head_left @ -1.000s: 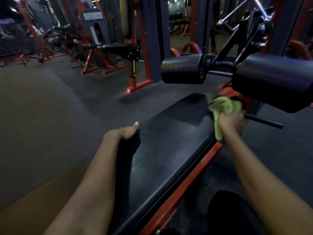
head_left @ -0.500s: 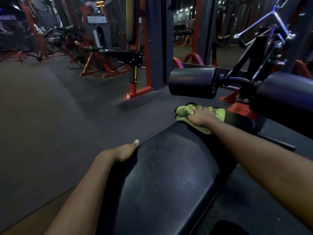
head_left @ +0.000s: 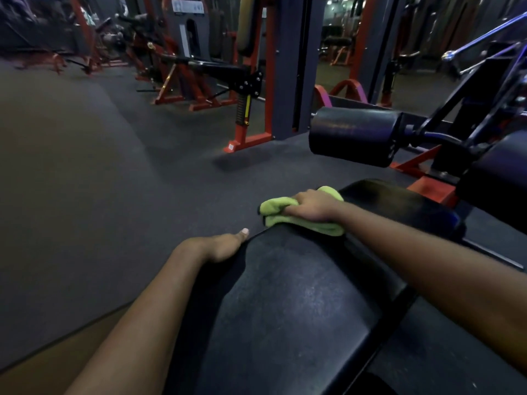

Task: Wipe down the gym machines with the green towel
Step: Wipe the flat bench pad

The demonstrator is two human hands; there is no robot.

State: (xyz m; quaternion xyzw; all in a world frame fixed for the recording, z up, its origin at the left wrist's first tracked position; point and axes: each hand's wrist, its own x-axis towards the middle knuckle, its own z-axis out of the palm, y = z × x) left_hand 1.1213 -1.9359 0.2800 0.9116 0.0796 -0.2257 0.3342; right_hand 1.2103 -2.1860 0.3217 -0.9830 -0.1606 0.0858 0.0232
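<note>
A black padded bench [head_left: 291,303] of a red-framed machine runs from the lower middle up to the right. The green towel [head_left: 275,208] lies bunched on the bench's left edge, partly over the side. My right hand [head_left: 312,208] grips the towel and presses it on the pad. My left hand [head_left: 221,248] holds the bench's left edge nearer to me, thumb on top, fingers hidden under the side.
A black roller pad [head_left: 352,135] hangs above the bench's far end, with a second larger pad [head_left: 496,178] at the right. Red and grey machine frames [head_left: 268,81] stand behind. Dark rubber floor [head_left: 114,181] spreads to the left.
My right hand has dragged the towel from the bench's far right corner across to its left edge and nearer to me. My left hand has kept its grip.
</note>
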